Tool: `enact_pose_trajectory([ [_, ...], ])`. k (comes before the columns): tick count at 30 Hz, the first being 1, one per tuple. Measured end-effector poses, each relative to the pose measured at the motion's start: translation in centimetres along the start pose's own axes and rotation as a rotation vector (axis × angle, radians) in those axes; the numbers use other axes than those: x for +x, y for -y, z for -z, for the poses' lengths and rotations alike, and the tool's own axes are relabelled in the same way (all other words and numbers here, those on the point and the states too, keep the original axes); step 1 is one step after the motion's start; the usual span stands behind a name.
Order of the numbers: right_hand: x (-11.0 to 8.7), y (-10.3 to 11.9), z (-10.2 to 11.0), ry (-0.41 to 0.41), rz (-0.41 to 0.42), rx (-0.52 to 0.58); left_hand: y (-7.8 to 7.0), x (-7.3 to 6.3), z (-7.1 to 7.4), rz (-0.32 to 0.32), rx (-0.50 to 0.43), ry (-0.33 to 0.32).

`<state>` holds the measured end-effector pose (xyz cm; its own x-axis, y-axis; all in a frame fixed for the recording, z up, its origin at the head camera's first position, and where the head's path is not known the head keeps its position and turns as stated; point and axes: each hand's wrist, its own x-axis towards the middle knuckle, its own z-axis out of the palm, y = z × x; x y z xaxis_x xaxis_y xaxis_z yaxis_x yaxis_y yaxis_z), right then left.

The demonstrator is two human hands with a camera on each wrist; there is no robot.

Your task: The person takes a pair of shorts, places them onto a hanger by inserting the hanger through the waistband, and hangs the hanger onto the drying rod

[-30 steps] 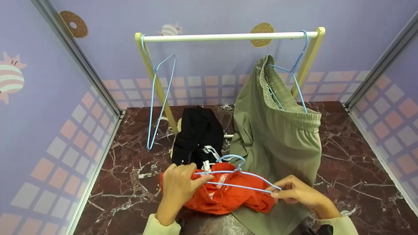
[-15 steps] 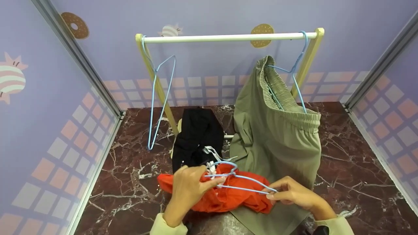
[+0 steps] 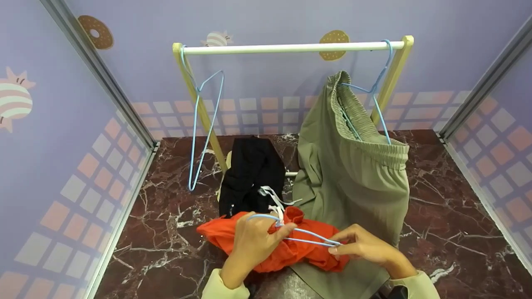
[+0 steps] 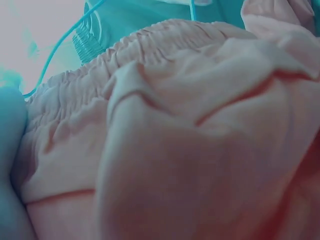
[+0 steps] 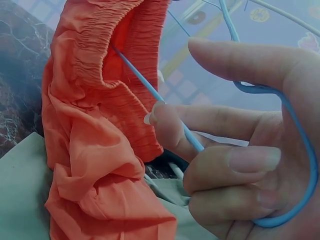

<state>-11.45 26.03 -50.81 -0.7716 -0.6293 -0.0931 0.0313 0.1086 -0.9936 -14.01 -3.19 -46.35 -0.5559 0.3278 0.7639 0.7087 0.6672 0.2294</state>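
Orange pants (image 3: 286,261) with a gathered elastic waistband and a white drawstring lie bunched low in the head view. My left hand (image 3: 255,243) grips them by the waistband, thumb extended toward the hanger's hook. The right hand (image 3: 365,247) pinches one end of a blue clothes hanger (image 5: 142,80). In the right wrist view, that hanger's wire runs into the waist opening, and its rounded end curves across the palm. Gathered cloth fills the left wrist view, looking pale pink there. The hanger's other end is hidden behind the left hand and the cloth.
Behind stands a clothes rack with a white rail (image 3: 270,48). Olive pants (image 3: 353,178) hang at its right on a blue hanger, with a bare blue hanger (image 3: 194,137) at its left. Black clothing (image 3: 253,166) with white cord lies on the dark marbled surface (image 3: 166,232).
The left hand has moved right, drawing the orange waistband further along the hanger. The right hand and the hanger have shifted left, bringing the hook over the left hand's knuckles.
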Motion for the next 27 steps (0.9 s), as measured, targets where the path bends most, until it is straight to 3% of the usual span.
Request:
enact_pose_trajectory([
  [9, 0.1, -0.4, 0.1, 0.03, 0.024, -0.041, 0.0, 0.1, -0.2, 0.019, 0.002, 0.001],
  [17, -0.4, -1.0, 0.7, 0.109, 0.229, -0.006, 0.6, -0.1, -0.4, 0.037, 0.005, -0.021],
  [21, -0.5, -1.2, 1.0, 0.24, 0.391, 0.125, 1.1, 0.0, -0.3, 0.087, -0.037, -0.047],
  [24, -0.5, -1.3, 0.9, 0.34, 0.465, 0.27, 1.5, 0.2, 0.1, 0.137, -0.103, -0.066],
  [27, -0.6, -1.5, 0.8, 0.32, 0.473, 0.312, 1.6, 0.4, 0.6, 0.173, -0.164, -0.077],
])
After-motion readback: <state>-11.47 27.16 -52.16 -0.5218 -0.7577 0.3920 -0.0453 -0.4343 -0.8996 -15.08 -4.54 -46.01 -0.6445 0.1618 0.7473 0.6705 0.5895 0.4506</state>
